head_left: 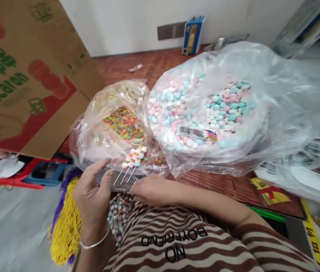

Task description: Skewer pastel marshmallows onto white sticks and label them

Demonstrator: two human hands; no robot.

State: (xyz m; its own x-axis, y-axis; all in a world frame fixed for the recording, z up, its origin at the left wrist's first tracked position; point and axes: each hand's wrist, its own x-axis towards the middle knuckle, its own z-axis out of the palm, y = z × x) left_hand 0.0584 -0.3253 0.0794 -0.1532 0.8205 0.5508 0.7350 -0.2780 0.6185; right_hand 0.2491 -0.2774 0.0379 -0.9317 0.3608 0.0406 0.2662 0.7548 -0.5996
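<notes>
My left hand (94, 189) is raised at the table's front edge, thumb and fingers apart, with nothing visible between them. Right of it, my right hand (151, 189) is low against the edge with its fingers curled; what it holds, if anything, is hidden. Between and just beyond the hands lie three skewers of pastel candies (134, 156), their white sticks pointing toward me. They rest by a clear bag of small multicoloured candies (124, 122). A larger clear bag of pink, white and blue candies (224, 109) sits to the right.
A cardboard box (35, 75) stands at the left. A blue box (194, 36) is by the wall on the brown table (205, 185). More candies (120, 215) show below the edge. Yellow and purple strings (66, 223) hang at lower left. Plastic bags (313, 158) lie at right.
</notes>
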